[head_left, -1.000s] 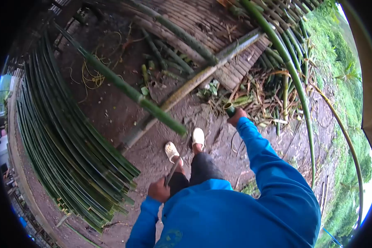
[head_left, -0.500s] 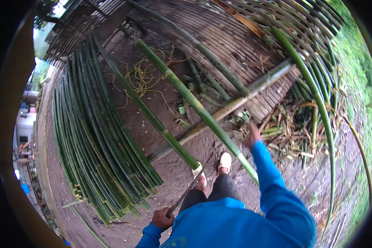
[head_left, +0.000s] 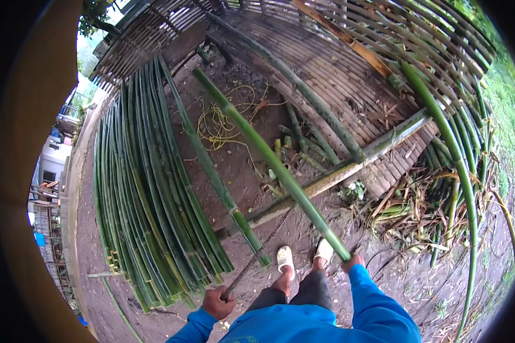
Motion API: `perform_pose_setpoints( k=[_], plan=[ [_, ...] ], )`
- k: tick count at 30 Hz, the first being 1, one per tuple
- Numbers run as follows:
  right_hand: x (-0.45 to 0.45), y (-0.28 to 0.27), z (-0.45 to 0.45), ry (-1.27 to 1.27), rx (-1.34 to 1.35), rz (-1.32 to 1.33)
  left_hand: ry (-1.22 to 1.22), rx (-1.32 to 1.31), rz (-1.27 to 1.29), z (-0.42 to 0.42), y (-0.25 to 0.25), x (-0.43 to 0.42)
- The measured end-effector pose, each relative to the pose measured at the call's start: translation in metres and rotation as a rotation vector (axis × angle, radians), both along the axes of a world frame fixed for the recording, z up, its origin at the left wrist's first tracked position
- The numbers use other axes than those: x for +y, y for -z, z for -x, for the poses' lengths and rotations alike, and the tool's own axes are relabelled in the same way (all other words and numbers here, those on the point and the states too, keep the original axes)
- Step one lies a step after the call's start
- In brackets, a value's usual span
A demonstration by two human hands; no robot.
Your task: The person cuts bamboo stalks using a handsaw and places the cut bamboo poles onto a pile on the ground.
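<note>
My left hand (head_left: pixel 218 303) is closed around the handle of a long, dark, narrow blade that looks like a machete (head_left: pixel 247 268). The blade slants up and away, passing in front of the near end of a split bamboo length (head_left: pixel 214 177). My right hand (head_left: pixel 353 263) is wrapped round the near end of a green bamboo pole (head_left: pixel 280 171). That pole stretches forward to the upper left, crossing above a thick bamboo crossbeam (head_left: pixel 320 184). Its far end lies over dark soil.
Many split green bamboo lengths (head_left: pixel 154 200) lie side by side at left. A slatted bamboo platform (head_left: pixel 326 74) spans the back. Yellow cord (head_left: pixel 217 140) is tangled on the ground. Bamboo scraps (head_left: pixel 406 211) and a long curved pole (head_left: pixel 460 171) are at right.
My right hand has come down from open beside the pole to grip its near end. The left hand still holds the blade. The view has shifted, with the scene moving rightward.
</note>
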State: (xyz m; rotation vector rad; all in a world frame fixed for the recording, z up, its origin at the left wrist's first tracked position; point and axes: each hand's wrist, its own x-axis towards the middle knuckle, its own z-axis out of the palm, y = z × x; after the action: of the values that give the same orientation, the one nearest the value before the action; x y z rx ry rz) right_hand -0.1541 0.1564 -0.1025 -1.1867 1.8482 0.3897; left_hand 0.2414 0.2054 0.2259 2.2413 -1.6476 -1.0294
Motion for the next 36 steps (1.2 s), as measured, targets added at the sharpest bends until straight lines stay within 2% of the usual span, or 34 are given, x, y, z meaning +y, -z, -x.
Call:
perform_pose_setpoints(
  k=[1,2,3,4,5,6,9,11,13,14,15,16,18,20,21,22,24,27,29,30,32,33,36],
  plan=[
    [-0.040,0.009,-0.011,0.046,-0.127,0.050,-0.011,0.001,0.029,-0.001,0.005,0.004],
    [-0.108,-0.027,-0.036,-0.187,-0.151,0.075,-0.024,0.004,0.057,0.002,0.008,0.005],
    [-0.173,-0.047,-0.061,-0.282,-0.312,0.190,-0.061,0.048,0.081,0.014,0.003,-0.005],
    [-0.223,-0.084,-0.096,-0.256,-0.208,0.480,-0.052,0.051,0.098,0.020,0.008,-0.007],
    [-0.270,-0.140,-0.123,-0.205,-0.259,0.600,-0.047,0.051,0.123,0.024,0.016,-0.012],
    [-0.296,-0.158,-0.144,-0.027,-0.360,0.909,-0.045,0.039,0.143,0.025,0.016,-0.015],
    [-0.283,-0.208,-0.135,-0.183,-0.090,0.923,-0.048,0.056,0.150,0.035,0.000,-0.025],
    [-0.230,-0.166,-0.098,-0.291,0.147,0.772,-0.029,0.074,0.140,0.034,0.000,-0.022],
    [-0.160,-0.149,-0.069,-0.205,0.352,0.571,-0.028,0.139,0.145,0.035,0.005,-0.022],
    [-0.133,-0.132,-0.044,-0.139,0.211,0.662,-0.028,0.169,0.139,0.037,0.007,-0.020],
    [-0.108,-0.113,-0.032,-0.062,0.299,0.713,-0.017,0.167,0.150,0.038,0.014,-0.019],
    [-0.109,-0.127,-0.030,0.221,0.155,0.288,-0.010,0.171,0.145,0.040,0.016,-0.020],
    [-0.096,-0.113,-0.018,-0.075,0.297,0.561,0.017,0.175,0.133,0.046,0.015,-0.027],
    [-0.089,-0.126,0.004,0.104,0.166,0.294,0.074,0.169,0.157,0.046,0.012,-0.037],
    [-0.076,-0.115,0.019,0.079,0.224,0.320,0.106,0.163,0.169,0.043,0.013,-0.038],
    [-0.077,-0.144,0.023,0.139,0.215,0.240,0.132,0.158,0.172,0.041,0.012,-0.036],
    [-0.062,-0.143,0.042,0.105,0.226,0.093,0.176,0.177,0.191,0.036,0.010,-0.037],
    [-0.069,-0.125,0.042,0.021,0.184,0.042,0.190,0.147,0.162,0.036,0.012,-0.038],
    [-0.102,-0.107,0.035,0.029,0.184,0.167,0.194,0.112,0.173,0.033,0.024,-0.036],
    [-0.126,-0.133,0.021,0.106,0.136,0.311,0.188,0.124,0.148,0.035,0.023,-0.040],
    [-0.154,-0.115,0.014,0.183,0.026,0.662,0.172,0.153,0.085,0.041,0.017,-0.048],
    [-0.159,-0.118,0.014,0.137,-0.047,0.807,0.205,0.113,0.111,0.041,0.020,-0.049],
    [-0.132,-0.108,0.036,0.013,0.205,0.641,0.255,0.046,0.122,0.039,0.018,-0.052]
  ],
)
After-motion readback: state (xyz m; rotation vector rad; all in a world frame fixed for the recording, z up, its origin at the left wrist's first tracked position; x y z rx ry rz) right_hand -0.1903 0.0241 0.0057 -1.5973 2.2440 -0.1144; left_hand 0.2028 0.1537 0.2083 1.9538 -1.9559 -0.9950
